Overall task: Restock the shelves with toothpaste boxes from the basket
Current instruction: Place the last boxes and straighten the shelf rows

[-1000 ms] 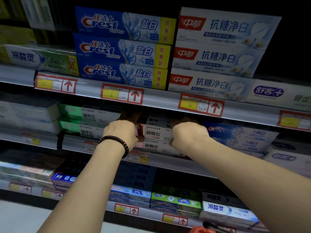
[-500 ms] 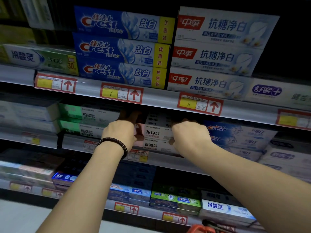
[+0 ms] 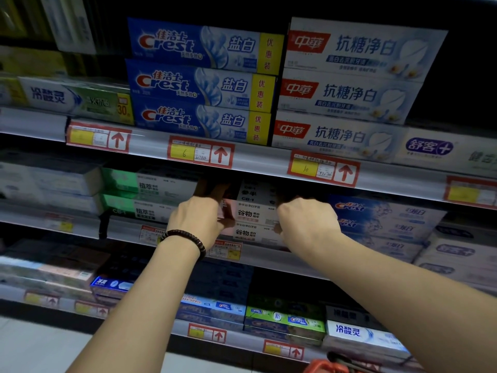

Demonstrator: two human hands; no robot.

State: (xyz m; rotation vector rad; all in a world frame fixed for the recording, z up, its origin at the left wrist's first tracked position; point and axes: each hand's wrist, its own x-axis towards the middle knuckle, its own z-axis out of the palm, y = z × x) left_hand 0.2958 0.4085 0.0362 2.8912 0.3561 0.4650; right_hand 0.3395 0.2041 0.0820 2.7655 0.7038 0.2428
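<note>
A small stack of white-and-pink toothpaste boxes (image 3: 255, 214) lies on the middle shelf (image 3: 263, 254), under the shelf above. My left hand (image 3: 195, 220), with a dark bead bracelet at the wrist, grips the stack's left end; its fingers reach over the top into the shadow and the thumb lies on the front. My right hand (image 3: 306, 224) grips the right end with curled fingers. A red basket (image 3: 321, 366) barely shows at the bottom edge.
Green-and-white boxes (image 3: 150, 195) sit left of the stack and pale blue Crest boxes (image 3: 382, 219) right of it. The upper shelf holds blue Crest boxes (image 3: 199, 84) and white boxes with red logos (image 3: 347, 92). More boxes fill the lower shelf (image 3: 285, 319).
Both hands stay on the ends of the stack. The right hand has edged slightly left and down; the view has drifted a little.
</note>
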